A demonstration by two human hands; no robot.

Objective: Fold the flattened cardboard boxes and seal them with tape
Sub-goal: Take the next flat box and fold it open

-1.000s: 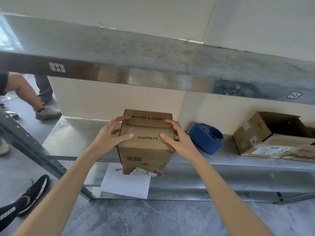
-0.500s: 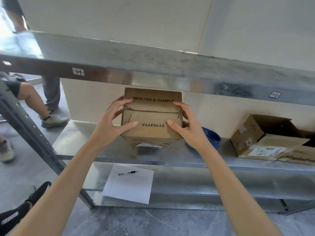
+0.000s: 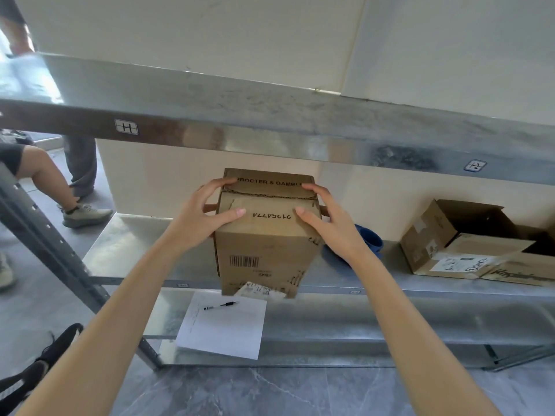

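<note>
A small brown cardboard box (image 3: 264, 253) printed "PROCTER & GAMBLE" stands upright at the front edge of the middle metal shelf (image 3: 144, 250). Its top flaps are folded down and meet at a ragged seam. My left hand (image 3: 204, 217) grips its upper left corner, thumb on the near flap and fingers over the top and side. My right hand (image 3: 327, 223) grips the upper right corner the same way. The box's bottom edge overlaps the shelf's front lip. A blue tape dispenser (image 3: 371, 243) lies on the shelf, mostly hidden behind my right wrist.
An open cardboard box (image 3: 468, 244) lies on the shelf at right. A white sheet (image 3: 225, 328) with a pen (image 3: 220, 305) is on the lower shelf. The upper shelf beam (image 3: 270, 139) runs close above the box. Other people's legs (image 3: 45, 181) stand at left.
Half a second ago the box was raised and tipped with its top towards me. It has come back down upright, so its barcode face shows again. Both hands kept their hold.
</note>
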